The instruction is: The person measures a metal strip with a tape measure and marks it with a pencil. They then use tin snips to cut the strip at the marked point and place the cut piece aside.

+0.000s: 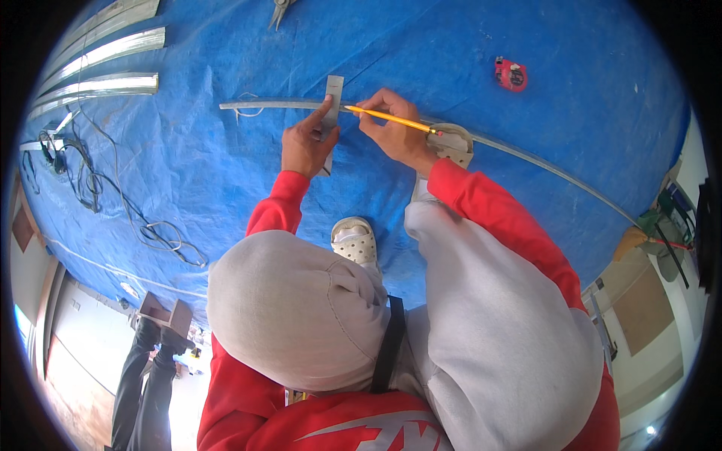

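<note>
My left hand (302, 148) grips a short, flat grey metal piece (335, 86) that lies crosswise over a long, thin metal strip (280, 104). Its index finger presses on the flat face, and part of the piece is hidden under the hand. My right hand (397, 134) pinches a yellow pencil (392, 117), whose tip points left at the strip, just right of the crosswise piece. The strip runs to the right past my shoe (453, 140). A thin pale loop of cord (250, 113) is by the strip's left end.
A blue tarp (188, 158) covers the floor. A red tape measure (511, 74) lies far right, and pliers or snips (280, 12) at the top edge. Metal profiles (113, 49) lie far left above tangled dark cables (90, 180). Another person's legs (143, 383) show at lower left.
</note>
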The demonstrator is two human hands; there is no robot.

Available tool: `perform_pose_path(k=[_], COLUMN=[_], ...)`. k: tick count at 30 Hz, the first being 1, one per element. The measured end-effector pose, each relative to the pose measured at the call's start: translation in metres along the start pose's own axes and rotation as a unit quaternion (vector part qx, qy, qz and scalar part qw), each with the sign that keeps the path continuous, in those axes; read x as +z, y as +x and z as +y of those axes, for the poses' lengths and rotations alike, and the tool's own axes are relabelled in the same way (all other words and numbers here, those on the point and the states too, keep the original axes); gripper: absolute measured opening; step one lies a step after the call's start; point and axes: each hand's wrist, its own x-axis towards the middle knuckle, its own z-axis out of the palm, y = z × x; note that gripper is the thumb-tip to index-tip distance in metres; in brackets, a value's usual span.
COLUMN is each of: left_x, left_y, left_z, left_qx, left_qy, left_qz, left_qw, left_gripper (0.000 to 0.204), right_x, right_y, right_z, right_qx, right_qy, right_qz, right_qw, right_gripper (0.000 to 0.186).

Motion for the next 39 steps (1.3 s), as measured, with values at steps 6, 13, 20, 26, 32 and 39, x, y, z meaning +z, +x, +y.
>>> perform_pose_path(k=[6, 13, 20, 26, 32, 39], left_x=[0.001, 0.0, 0.0, 0.002, 0.003, 0.005], left_y=[0.001, 0.001, 0.002, 0.001, 0.001, 0.001], left_z=[-0.002, 0.0, 0.0, -0.002, -0.003, -0.005], left_qx=[-0.003, 0.001, 0.01, 0.001, 0.006, 0.005], left_qy=[0.006, 0.015, 0.023, 0.022, 0.004, 0.014], left_qz=[-0.002, -0.003, 0.002, -0.002, 0.0, 0.002], left_qw=[1.0, 1.0, 1.0, 1.0, 1.0, 1.0], left_gripper=[0.069, 0.068, 0.069, 0.07, 0.07, 0.07], right_x=[0.001, 0.0, 0.0, 0.002, -0.004, -0.004], right_y=[0.0, 0.0, 0.001, 0.001, 0.0, 0.0], right_z=[0.0, 0.001, 0.002, 0.003, -0.003, -0.007], right_qx=[0.004, -0.003, 0.006, -0.002, 0.056, 0.054], right_qy=[0.002, -0.007, -0.004, -0.012, -0.031, -0.027], right_qz=[0.002, 0.004, 0.003, 0.003, -0.048, -0.044], right_qw=[1.0, 1.0, 1.0, 1.0, 0.997, 0.997], right_gripper=[0.013, 0.013, 0.013, 0.013, 0.008, 0.008])
